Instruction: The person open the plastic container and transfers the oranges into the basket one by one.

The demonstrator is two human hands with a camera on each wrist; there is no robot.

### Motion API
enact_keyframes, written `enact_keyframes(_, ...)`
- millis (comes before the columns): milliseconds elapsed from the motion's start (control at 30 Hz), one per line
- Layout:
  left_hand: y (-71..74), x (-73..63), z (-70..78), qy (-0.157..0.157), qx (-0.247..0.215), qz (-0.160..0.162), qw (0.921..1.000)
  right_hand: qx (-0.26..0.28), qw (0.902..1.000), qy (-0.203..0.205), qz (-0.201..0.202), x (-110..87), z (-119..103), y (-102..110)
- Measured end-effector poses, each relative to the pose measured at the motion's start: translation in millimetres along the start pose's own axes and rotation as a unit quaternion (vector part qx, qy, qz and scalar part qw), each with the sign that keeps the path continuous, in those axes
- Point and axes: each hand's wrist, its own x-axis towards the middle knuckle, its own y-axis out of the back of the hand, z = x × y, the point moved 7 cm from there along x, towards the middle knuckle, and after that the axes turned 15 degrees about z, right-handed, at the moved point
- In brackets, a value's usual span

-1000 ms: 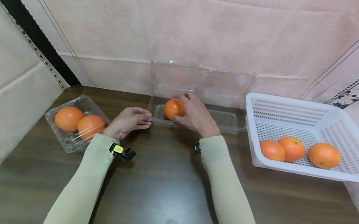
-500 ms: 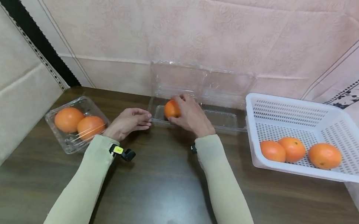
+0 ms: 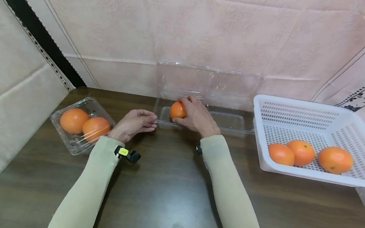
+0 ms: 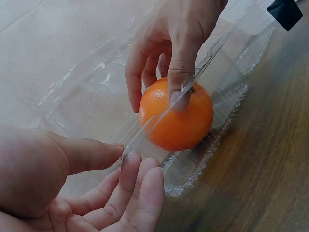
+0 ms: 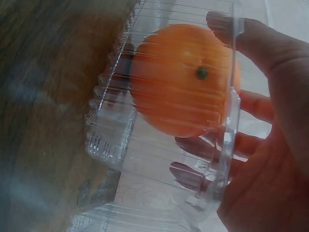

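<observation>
In the head view, my right hand [image 3: 199,118] holds an orange [image 3: 177,109] inside the left part of a clear plastic clamshell container [image 3: 232,122]. Its lid [image 3: 234,84] stands raised at the back. The right wrist view shows the orange [image 5: 178,82] through the ribbed clear wall, thumb on one side and fingers on the other. My left hand [image 3: 134,125] is at the container's front left corner. Seen from the left wrist, that hand [image 4: 111,183] pinches the clear rim between thumb and index finger, the other fingers loosely bent.
Left of my left hand, a closed clear container [image 3: 77,149] holds two oranges. On the right stands a white perforated basket [image 3: 308,174] with three oranges, close beside the open container. A cloth-covered wall [image 3: 213,30] rises behind the wooden table [image 3: 158,202].
My right hand has shifted slightly left and lower with the orange within the container. The left hand keeps its place at the corner. The whole head view has moved a little.
</observation>
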Motion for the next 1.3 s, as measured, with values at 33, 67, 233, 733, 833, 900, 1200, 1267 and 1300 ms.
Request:
enact_keyframes(33,-0.2,0.2,0.1,0.0,-0.001,0.0,1.0,0.002,1.0,-0.002,0.0,0.3,0,0)
enact_keyframes(67,-0.3,0.4,0.1,0.0,-0.002,0.0,1.0,0.004,1.0,-0.004,-0.001,0.5,1,-1)
enact_keyframes(233,-0.2,1.0,-1.2,0.003,-0.006,0.001,1.0,0.017,0.9998,-0.008,-0.007,2.0,2,-5)
enact_keyframes(733,-0.3,-1.6,1.0,-0.007,-0.002,0.001,1.0,0.015,0.9996,-0.021,-0.015,2.5,6,-11)
enact_keyframes(833,-0.2,-1.3,1.0,-0.008,-0.001,0.002,1.0,0.012,0.9997,-0.018,-0.013,2.6,5,-10)
enact_keyframes(900,-0.8,-1.0,1.2,-0.01,0.0,0.0,0.9999,0.01,0.9998,-0.015,-0.01,2.6,6,-9)
enact_keyframes(1200,0.2,-0.3,1.7,-0.015,-0.004,0.007,0.9999,-0.007,0.9999,-0.004,0.008,2.6,5,-2)
enact_keyframes(1267,0.2,-0.1,1.3,-0.014,-0.004,0.01,0.9998,-0.005,0.9999,-0.004,0.012,2.1,6,0)
enact_keyframes(1300,0.2,-0.1,1.1,-0.013,-0.004,0.011,0.9998,-0.004,0.9999,-0.004,0.013,1.7,6,1)
